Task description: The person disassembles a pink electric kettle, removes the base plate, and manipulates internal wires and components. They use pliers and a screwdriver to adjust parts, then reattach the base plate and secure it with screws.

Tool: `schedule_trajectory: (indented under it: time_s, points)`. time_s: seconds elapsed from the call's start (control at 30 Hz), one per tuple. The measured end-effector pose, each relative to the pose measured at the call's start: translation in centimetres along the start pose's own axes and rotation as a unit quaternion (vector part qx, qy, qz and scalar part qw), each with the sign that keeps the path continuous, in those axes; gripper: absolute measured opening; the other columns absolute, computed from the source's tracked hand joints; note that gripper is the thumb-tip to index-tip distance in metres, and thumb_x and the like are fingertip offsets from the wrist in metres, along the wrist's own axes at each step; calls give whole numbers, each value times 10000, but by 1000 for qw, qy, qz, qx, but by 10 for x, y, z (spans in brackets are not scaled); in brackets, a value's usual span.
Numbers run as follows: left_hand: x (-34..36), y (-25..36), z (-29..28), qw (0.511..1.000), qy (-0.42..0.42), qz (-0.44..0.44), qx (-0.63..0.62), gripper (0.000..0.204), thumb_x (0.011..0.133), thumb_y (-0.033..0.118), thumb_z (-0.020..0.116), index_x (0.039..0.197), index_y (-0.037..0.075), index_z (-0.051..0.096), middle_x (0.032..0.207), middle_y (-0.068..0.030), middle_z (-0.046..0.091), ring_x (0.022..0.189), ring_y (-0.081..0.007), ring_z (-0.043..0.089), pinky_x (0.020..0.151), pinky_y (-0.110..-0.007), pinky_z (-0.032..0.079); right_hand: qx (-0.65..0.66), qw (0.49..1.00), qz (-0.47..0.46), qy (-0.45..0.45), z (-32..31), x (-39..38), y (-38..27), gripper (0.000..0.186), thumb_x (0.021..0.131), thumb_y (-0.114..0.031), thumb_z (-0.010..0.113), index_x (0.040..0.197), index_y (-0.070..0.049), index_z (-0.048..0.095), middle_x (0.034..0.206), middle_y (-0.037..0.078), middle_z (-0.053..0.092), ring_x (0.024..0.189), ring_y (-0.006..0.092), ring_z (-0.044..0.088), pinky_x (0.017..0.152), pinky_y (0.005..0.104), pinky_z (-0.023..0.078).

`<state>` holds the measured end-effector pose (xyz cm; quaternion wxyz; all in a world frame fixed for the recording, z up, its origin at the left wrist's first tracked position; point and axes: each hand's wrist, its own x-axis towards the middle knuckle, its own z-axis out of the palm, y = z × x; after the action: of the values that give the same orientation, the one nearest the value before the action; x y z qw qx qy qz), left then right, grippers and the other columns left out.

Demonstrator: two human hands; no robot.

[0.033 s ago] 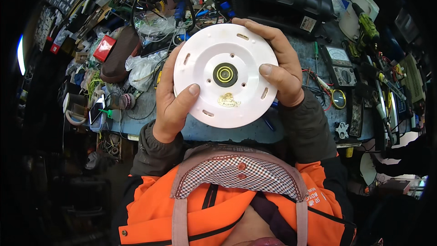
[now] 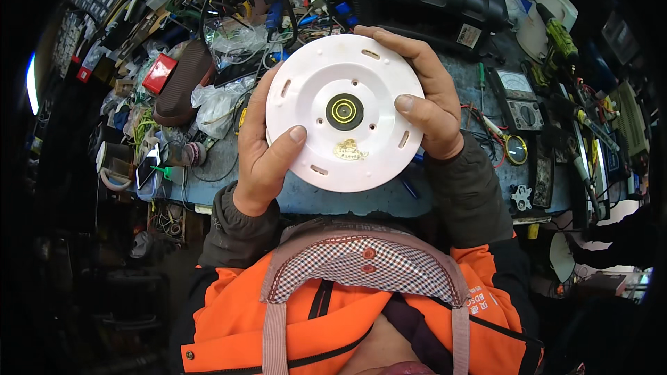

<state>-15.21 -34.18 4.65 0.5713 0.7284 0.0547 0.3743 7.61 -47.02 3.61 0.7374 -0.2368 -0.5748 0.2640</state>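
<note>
Between my two hands is a round white plastic kettle base [image 2: 323, 156], held face-up over the front of the bench. At its middle sits a black round connector [image 2: 344, 112] with yellow rings. Small screw holes surround the connector, slots run around the outer rim, and a worn gold sticker [image 2: 350, 150] lies below the middle. My left hand [image 2: 267, 163] grips the left edge, thumb on top and fingers behind, mostly hidden. My right hand [image 2: 434, 101] closes on the right edge, its thumb on the face and its fingers around the upper rim.
A black hard case [image 2: 431, 0] stands at the back. To the right lie an analog multimeter [image 2: 521, 101], a green-handled tool [image 2: 557, 36] and a small round magnifier [image 2: 516, 150]. Plastic bags [image 2: 219, 111], a brown case [image 2: 183, 87], a red box [image 2: 160, 73] and cables crowd the left.
The kettle base has shifted very slightly upward in my hands' hold. My grip is the same.
</note>
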Motion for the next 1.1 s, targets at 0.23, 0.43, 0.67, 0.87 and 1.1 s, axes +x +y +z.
schedule_trajectory:
  time_s: [0.23, 0.43, 0.67, 0.87, 1.1]
  points:
    - [20, -13, 6, 999, 10, 41, 5, 838, 956, 206, 720, 1687, -27, 382, 1555, -211, 608, 1402, -270, 617, 1207, -408, 459, 11, 996, 69, 51, -6, 7, -7, 736, 901, -116, 622, 1602, 44, 463, 1589, 219, 577, 1442, 305, 602, 1215, 419, 492]
    - [25, -3, 6, 999, -18, -24, -15, 792, 945, 184, 712, 1658, -9, 426, 1521, -176, 611, 1378, -248, 614, 1167, -391, 484, 33, 988, 117, 94, -6, 5, -14, 679, 873, -19, 656, 1543, 52, 579, 1444, 191, 698, 1272, 262, 714, 1115, 373, 572]
    - [19, 18, 13, 993, -16, -115, -3, 761, 974, 216, 768, 1644, 18, 467, 1492, -157, 633, 1327, -230, 649, 1102, -369, 546, 3, 990, 109, 89, -4, 4, -16, 675, 856, -22, 681, 1522, 48, 589, 1451, 199, 692, 1286, 254, 704, 1107, 378, 579]
    - [17, 16, 11, 991, 5, -127, -49, 729, 988, 212, 768, 1631, 19, 482, 1448, -139, 667, 1274, -201, 673, 1060, -341, 561, -244, 967, 44, 57, 11, 3, -33, 498, 879, -92, 774, 1369, -18, 722, 1573, 253, 574, 1393, 356, 633, 1153, 441, 536]
    - [21, 15, 5, 992, 7, -121, -28, 693, 1004, 253, 752, 1601, 17, 492, 1397, -132, 687, 1200, -190, 689, 1009, -327, 566, -469, 877, -76, -69, 12, 2, -33, 166, 867, -61, 822, 1023, -80, 875, 1692, 265, 427, 1516, 428, 516, 1186, 499, 490]
